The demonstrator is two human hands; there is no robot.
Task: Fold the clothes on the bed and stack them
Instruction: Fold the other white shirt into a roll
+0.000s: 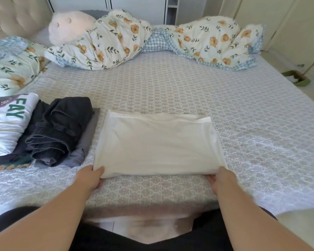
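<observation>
White folded shirt [158,144] lies flat near front edge of bed [225,98]. Left hand [91,178] pinches near left corner, right hand [220,180] pinches near right corner. Cloth looks soft, light, floppy. Best hold: both corners. Folded stack [49,131] sits near left edge.

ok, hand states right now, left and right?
Left hand: grips the near left corner of the white garment.
Right hand: grips its near right corner.

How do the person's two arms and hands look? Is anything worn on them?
Both forearms are bare, with no sleeves in view. The left hand and right hand show no gloves, and no rings, watch or bracelet are visible.
</observation>
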